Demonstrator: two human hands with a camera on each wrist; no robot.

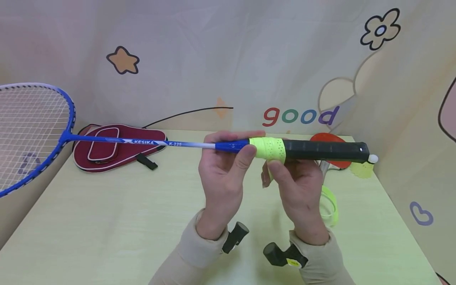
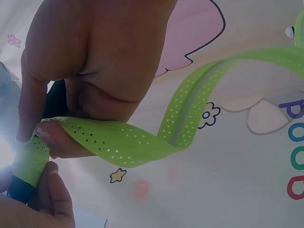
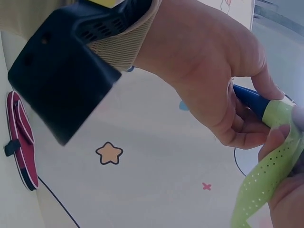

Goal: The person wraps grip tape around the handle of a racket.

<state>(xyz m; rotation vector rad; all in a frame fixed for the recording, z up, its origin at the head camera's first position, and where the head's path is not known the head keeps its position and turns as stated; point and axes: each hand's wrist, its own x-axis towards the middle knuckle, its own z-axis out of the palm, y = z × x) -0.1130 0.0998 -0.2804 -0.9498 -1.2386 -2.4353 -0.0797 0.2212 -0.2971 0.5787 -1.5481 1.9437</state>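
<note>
A blue and white badminton racket is held level, head at the left, handle at the right. Perforated yellow-green tape circles the handle's front end beside the blue cone. My left hand grips the racket at the cone, thumb against the tape's edge. My right hand is under the handle, pinching the tape. From those fingers a loose, twisted strip hangs in the left wrist view. The right wrist view shows the left hand around the cone and the right hand on the tape.
A dark red racket case lies at the table's back left. Toward the back right are a red paddle partly behind the handle and a loop of yellow-green strip. A printed curtain stands behind the table.
</note>
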